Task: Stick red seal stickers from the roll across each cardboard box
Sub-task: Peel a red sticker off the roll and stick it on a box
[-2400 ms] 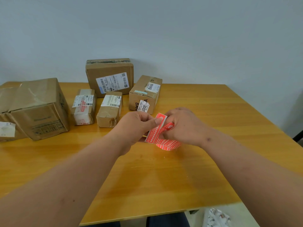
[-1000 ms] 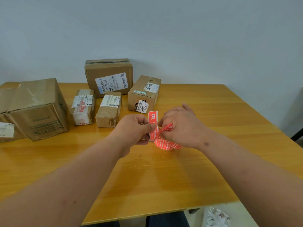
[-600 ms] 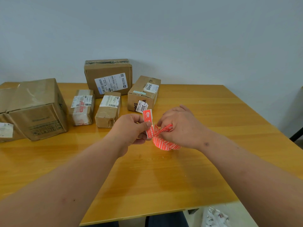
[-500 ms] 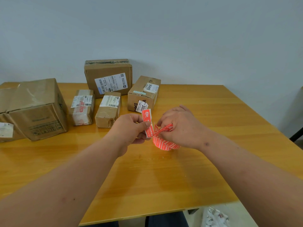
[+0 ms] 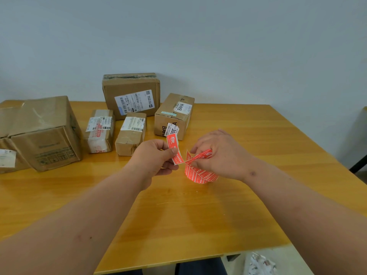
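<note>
My left hand [image 5: 154,153] pinches a red seal sticker [image 5: 174,147] that stands upright just left of the roll. The roll of red stickers [image 5: 199,173] sits on the wooden table [image 5: 178,215], and my right hand [image 5: 217,153] grips it from above, holding its loose red strip. Beyond my hands stand several cardboard boxes: a "BAHA" box [image 5: 174,114], a tall box with a white label [image 5: 132,95] by the wall, two small boxes [image 5: 132,132] [image 5: 100,130] and a large box [image 5: 44,132] at the left.
A further box [image 5: 8,147] lies at the far left edge, partly cut off. The table's front edge [image 5: 158,263] is close to me, and a white patterned bag [image 5: 260,263] lies on the floor below it at the right. A pale wall stands behind the table.
My left hand has pulled the sticker off the roll's strip and moved it left and a little up. My right hand has stayed on the roll.
</note>
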Demonstrator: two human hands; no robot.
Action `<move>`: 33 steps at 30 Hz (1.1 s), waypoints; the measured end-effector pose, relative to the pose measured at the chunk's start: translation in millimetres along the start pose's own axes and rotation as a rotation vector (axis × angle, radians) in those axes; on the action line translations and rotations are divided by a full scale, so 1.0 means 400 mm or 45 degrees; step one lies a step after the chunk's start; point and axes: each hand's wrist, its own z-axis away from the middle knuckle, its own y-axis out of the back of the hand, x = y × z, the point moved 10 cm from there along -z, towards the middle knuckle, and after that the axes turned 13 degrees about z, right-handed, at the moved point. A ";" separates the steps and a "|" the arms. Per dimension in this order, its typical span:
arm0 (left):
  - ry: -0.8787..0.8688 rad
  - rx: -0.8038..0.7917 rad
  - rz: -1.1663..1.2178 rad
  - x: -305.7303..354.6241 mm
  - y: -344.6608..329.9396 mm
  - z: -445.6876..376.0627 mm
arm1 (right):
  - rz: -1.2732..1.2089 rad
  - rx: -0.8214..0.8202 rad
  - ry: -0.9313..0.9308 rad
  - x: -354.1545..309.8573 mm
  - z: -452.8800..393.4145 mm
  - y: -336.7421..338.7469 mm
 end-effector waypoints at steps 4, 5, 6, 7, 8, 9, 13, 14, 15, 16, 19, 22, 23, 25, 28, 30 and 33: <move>0.016 0.029 0.029 -0.007 0.017 -0.004 | 0.002 -0.014 -0.007 0.005 0.002 -0.004; 0.024 0.040 0.038 -0.008 0.023 -0.004 | 0.007 -0.020 -0.010 0.006 0.003 -0.003; 0.028 0.047 0.042 -0.009 0.027 -0.003 | 0.015 -0.029 -0.015 0.007 0.005 -0.002; 0.031 0.046 0.043 -0.008 0.029 -0.002 | 0.030 -0.041 -0.021 0.008 0.005 -0.002; 0.033 0.037 0.041 -0.008 0.029 0.000 | 0.052 -0.057 -0.032 0.008 0.005 -0.004; 0.038 0.023 0.038 -0.008 0.027 0.002 | 0.079 -0.068 -0.048 0.008 0.006 -0.004; 0.064 -0.060 0.041 -0.006 0.016 0.014 | 0.176 0.075 -0.159 0.015 0.002 0.024; 0.071 -0.081 0.045 -0.006 0.013 0.017 | 0.193 0.145 -0.207 0.020 0.003 0.039; 0.077 -0.100 0.047 -0.005 0.010 0.021 | 0.191 0.212 -0.261 0.027 0.005 0.053; 0.081 -0.117 0.046 -0.004 0.006 0.023 | 0.180 0.277 -0.312 0.033 0.007 0.067; 0.082 -0.164 0.024 0.004 -0.004 0.028 | 0.220 0.412 -0.376 0.037 0.010 0.087; 0.078 -0.216 0.007 0.015 -0.014 0.032 | 0.174 0.457 -0.349 0.024 0.006 0.090; 0.077 -0.233 0.005 0.017 -0.017 0.035 | 0.146 0.443 -0.338 0.016 0.004 0.088; 0.081 -0.274 0.002 0.019 -0.024 0.041 | 0.060 0.357 -0.306 -0.001 -0.005 0.074; 0.087 -0.326 -0.015 0.018 -0.032 0.050 | -0.227 0.152 -0.293 -0.018 -0.014 0.032; 0.095 -0.338 -0.020 0.015 -0.031 0.054 | -0.423 0.097 -0.323 -0.017 -0.011 0.018; 0.106 -0.339 -0.026 0.011 -0.023 0.058 | -0.570 0.082 -0.329 -0.019 -0.004 0.014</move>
